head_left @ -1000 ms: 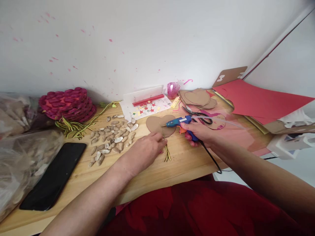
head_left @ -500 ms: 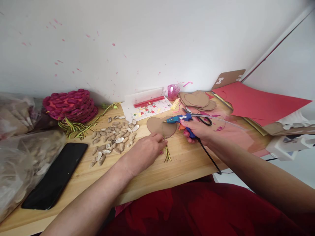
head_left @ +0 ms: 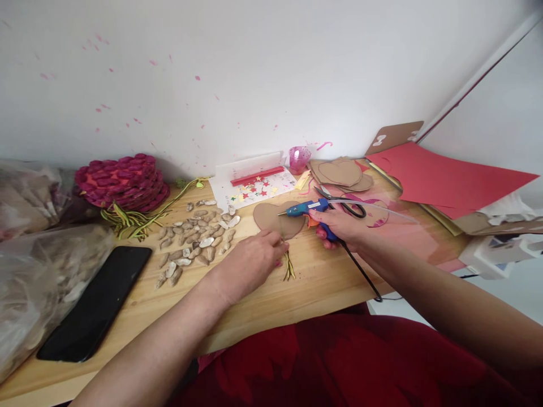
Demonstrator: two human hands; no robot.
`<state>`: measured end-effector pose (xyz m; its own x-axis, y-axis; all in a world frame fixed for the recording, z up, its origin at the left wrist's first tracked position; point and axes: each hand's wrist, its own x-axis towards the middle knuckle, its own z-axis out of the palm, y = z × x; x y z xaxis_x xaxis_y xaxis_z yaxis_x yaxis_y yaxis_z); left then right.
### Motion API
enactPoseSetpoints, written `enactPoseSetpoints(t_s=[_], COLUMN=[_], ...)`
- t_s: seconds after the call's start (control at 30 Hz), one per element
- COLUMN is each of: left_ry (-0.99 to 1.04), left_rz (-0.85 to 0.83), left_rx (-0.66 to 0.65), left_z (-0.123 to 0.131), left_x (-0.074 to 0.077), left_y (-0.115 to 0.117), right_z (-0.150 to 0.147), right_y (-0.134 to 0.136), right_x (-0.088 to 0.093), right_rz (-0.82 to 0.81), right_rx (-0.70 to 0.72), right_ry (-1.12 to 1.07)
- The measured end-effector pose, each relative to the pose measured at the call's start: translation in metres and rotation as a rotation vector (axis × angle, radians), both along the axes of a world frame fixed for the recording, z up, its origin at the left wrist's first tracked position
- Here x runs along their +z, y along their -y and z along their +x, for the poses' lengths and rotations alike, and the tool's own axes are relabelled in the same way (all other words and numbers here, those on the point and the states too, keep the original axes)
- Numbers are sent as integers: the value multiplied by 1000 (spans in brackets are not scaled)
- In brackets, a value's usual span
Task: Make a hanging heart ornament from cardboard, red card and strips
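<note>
My right hand point(head_left: 335, 224) is wrapped round a blue hot glue gun point(head_left: 306, 207), its metal tip pointing left over a brown cardboard heart point(head_left: 265, 215). A clear glue stick sticks out of the gun's back. At the heart's lower edge, my left hand point(head_left: 258, 254) pinches a yellow-green cord point(head_left: 289, 265), whose tasselled end hangs out below the fingers. The cord's upper part runs thinly up over the heart, under the gun's tip. Left of the heart lie several peanut shells point(head_left: 199, 232).
Plastic bags point(head_left: 34, 294) and a black phone point(head_left: 95, 302) lie at left, with a stack of magenta pieces point(head_left: 123, 181) behind. Star-strewn white paper point(head_left: 223, 178), a pink cup point(head_left: 299, 160), cardboard hearts point(head_left: 339, 172), scissors point(head_left: 354, 211) and red paper point(head_left: 449, 175) line the back and right.
The glue gun in my right hand has shifted slightly left and down over the heart. My left hand stays on the cord.
</note>
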<state>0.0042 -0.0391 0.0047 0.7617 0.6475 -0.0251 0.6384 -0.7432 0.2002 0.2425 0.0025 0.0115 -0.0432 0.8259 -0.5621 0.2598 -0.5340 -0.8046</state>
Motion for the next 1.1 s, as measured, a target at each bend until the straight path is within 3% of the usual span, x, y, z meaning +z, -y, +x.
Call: enactPoseSetpoints(t_s=[0.2, 0.3, 0.63, 0.9, 1.1], left_ry=[-11, -14, -2, -5, 5], left_rz=[-7, -5, -4, -11, -18], left_rx=[7, 10, 5, 4, 8], left_z=[0, 0, -1, -1, -1], left_x=[1, 2, 0, 1, 2], left_y=[0, 0, 0, 0, 0], right_z=[-1, -1, -3, -3, 3], right_y=[2, 5, 5, 4, 5], right_x=[3, -1, 4, -4, -2], right_rz=[51, 50, 146, 146, 127], right_rx=[-28, 27, 62, 68, 34], right_ry=[-19, -27, 104, 126, 11])
